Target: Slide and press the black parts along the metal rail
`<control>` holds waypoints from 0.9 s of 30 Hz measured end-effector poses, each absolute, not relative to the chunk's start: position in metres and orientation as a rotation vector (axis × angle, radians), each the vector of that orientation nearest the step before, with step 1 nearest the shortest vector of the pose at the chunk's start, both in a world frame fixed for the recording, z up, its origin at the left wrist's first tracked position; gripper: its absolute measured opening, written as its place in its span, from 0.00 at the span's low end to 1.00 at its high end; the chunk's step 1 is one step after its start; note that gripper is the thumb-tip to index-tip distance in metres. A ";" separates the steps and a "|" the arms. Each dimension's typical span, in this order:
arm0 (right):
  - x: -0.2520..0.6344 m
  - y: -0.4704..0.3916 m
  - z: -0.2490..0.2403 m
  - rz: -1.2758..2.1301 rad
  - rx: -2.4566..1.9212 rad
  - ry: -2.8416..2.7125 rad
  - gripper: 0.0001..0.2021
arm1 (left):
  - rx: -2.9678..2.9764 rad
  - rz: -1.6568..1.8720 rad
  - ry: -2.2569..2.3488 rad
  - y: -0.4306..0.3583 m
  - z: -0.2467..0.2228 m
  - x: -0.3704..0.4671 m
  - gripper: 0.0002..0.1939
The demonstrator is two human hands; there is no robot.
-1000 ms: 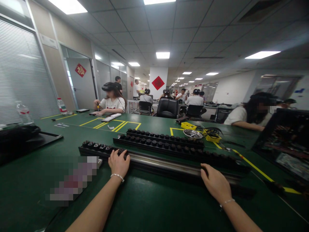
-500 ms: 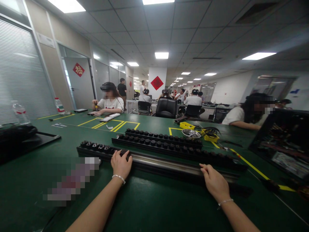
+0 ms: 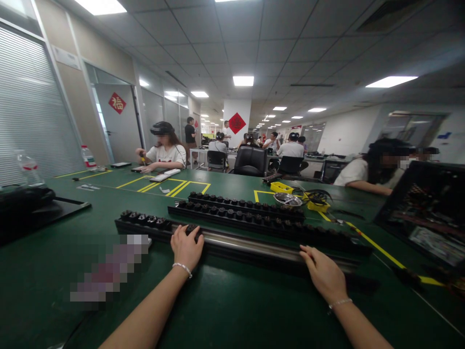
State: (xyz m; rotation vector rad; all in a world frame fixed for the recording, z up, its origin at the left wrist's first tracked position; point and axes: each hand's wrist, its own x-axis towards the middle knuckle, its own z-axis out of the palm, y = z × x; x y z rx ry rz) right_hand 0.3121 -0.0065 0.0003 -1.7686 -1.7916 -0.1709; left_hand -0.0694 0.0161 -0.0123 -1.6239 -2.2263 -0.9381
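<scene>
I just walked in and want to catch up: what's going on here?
The left hand grips a small black part on the nearest rail; the right hand's fingertips are farther right along it. Several parts sit at its left end, with bare metal between the hands. Two rails behind carry long rows.

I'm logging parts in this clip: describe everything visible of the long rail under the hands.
The long rail is straight and black-sided, with a shiny, metal-looking channel along it. Dark knob-like pieces line its left end; the channel is bare between the hands. It lies slightly aslant on the green table, nearer than two other rails. The left hand covers part of it, fingers around another dark piece; the right hand's fingertips meet it farther right. Its right end is too dark to read.
</scene>
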 end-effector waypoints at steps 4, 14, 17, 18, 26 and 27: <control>0.312 -0.006 0.000 -0.201 -1.768 -1.807 0.20 | -1.619 -0.942 -2.223 0.017 -0.013 -0.069 0.17; 0.315 -0.005 -0.004 -0.307 -1.683 -1.914 0.21 | -1.635 -0.950 -2.220 0.015 -0.011 -0.064 0.17; 0.316 -0.004 -0.005 -0.330 -1.682 -1.910 0.21 | -1.648 -0.951 -2.221 0.015 -0.011 -0.062 0.17; 0.317 -0.004 -0.006 -0.342 -1.682 -1.905 0.21 | -1.653 -0.951 -2.221 0.014 -0.011 -0.062 0.17; 0.320 0.002 -0.013 -0.422 -1.611 -1.915 0.21 | -1.650 -0.953 -2.242 0.011 -0.007 -0.059 0.17; 0.320 0.002 -0.013 -0.431 -1.611 -1.914 0.21 | -1.652 -0.954 -2.246 0.011 -0.007 -0.059 0.17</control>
